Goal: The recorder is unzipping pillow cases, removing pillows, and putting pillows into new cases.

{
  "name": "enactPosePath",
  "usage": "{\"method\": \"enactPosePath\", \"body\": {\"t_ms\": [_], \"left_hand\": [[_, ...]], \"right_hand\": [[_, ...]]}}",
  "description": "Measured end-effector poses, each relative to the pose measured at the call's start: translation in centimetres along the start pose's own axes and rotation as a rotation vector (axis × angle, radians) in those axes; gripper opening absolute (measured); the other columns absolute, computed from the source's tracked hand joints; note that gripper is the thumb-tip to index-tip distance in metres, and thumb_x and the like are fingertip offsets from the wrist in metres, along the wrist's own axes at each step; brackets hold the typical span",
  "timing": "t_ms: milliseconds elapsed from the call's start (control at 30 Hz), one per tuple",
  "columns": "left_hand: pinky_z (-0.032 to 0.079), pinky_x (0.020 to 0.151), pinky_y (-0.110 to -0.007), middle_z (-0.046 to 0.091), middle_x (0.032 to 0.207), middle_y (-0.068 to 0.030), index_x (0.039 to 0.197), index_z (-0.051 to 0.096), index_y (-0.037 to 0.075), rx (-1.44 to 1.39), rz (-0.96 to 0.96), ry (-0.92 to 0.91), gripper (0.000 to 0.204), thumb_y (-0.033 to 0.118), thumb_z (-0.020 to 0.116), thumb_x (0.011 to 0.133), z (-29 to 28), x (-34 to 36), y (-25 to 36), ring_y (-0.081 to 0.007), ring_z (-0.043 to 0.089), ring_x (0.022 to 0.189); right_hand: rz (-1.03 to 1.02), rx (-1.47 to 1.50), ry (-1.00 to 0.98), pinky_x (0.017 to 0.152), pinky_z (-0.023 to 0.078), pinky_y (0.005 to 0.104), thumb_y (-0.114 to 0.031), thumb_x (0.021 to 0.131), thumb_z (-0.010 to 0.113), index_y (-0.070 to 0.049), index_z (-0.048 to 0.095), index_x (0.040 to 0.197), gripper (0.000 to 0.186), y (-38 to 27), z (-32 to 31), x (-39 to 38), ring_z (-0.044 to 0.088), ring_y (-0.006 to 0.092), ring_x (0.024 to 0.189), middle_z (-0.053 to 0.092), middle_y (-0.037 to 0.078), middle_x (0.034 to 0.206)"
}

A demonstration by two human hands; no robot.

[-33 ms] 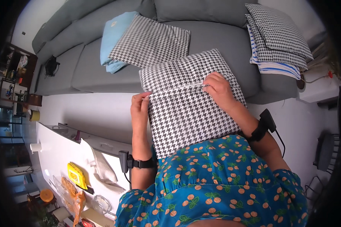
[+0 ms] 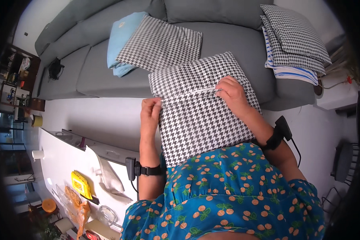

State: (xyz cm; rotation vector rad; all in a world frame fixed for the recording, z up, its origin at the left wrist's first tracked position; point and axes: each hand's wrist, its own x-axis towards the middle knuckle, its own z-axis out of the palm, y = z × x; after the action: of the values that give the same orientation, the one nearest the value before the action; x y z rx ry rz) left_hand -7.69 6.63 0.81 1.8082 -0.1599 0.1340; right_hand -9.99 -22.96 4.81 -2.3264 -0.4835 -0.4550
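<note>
A black-and-white houndstooth cushion (image 2: 204,124) lies on my lap, its far end up against the sofa. Across its upper part runs a pale zip (image 2: 202,90), with houndstooth fabric on both sides. My left hand (image 2: 150,110) is closed in a pinch on the cushion's left edge, at that end of the zip line. Near the right end, my right hand (image 2: 232,95) has thumb and fingers closed on the zip seam. Its fingertips hide whatever slider may be there. Dark straps with small black devices are round both my forearms.
Ahead stands a grey sofa (image 2: 224,38) with another houndstooth cushion (image 2: 164,42) over a light blue folded cloth (image 2: 118,46). Stacked cushions (image 2: 296,36) sit at its right end. On the left, a white table (image 2: 56,160) bears a yellow packet (image 2: 81,184) and a pale cloth (image 2: 108,176).
</note>
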Motion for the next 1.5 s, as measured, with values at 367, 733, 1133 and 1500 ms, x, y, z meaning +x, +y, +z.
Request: {"method": "enactPosePath", "body": {"t_ms": [367,733,1133,1500], "left_hand": [[0.037,0.07,-0.018,0.055,0.08,0.0046,0.085,0.061,0.007,-0.365,-0.277,-0.107,0.01,0.016,0.062,0.088,0.0,1.1,0.4,-0.0043,0.046,0.075],[0.044,0.056,-0.03,0.06,0.065,-0.0072,0.077,0.063,-0.001,0.351,-0.172,-0.326,0.023,0.018,0.076,0.074,-0.8,3.7,1.0,-0.017,0.054,0.058],[0.021,0.036,-0.02,0.044,0.049,0.0072,0.071,0.063,0.005,0.243,-0.512,-0.332,0.014,0.013,0.068,0.081,0.0,4.9,2.2,-0.0015,0.032,0.04],[0.018,0.034,-0.022,0.042,0.046,0.0046,0.065,0.06,0.007,0.164,-0.6,-0.365,0.022,0.016,0.069,0.083,-0.9,5.2,2.8,-0.0032,0.029,0.036]], "right_hand": [[0.044,-0.166,-0.02,0.084,0.04,0.0338,-0.007,0.077,0.063,-0.003,0.059,0.083,0.008,0.8,0.5,0.1,0.052,0.0225,0.088,0.057,0.007,0.084],[0.066,-0.033,0.05,0.084,0.04,0.0345,-0.007,0.078,0.065,-0.004,0.059,0.081,0.007,0.9,0.9,-0.7,0.053,0.0213,0.084,0.058,0.006,0.081],[0.098,-0.022,0.034,0.086,0.04,0.035,-0.009,0.077,0.063,-0.006,0.059,0.079,0.006,1.3,1.1,-0.7,0.052,0.0213,0.087,0.057,0.005,0.081],[0.081,-0.06,0.026,0.086,0.039,0.0348,-0.01,0.079,0.062,-0.005,0.058,0.08,0.006,0.8,1.2,-1.0,0.052,0.0222,0.086,0.057,0.006,0.082]]}}
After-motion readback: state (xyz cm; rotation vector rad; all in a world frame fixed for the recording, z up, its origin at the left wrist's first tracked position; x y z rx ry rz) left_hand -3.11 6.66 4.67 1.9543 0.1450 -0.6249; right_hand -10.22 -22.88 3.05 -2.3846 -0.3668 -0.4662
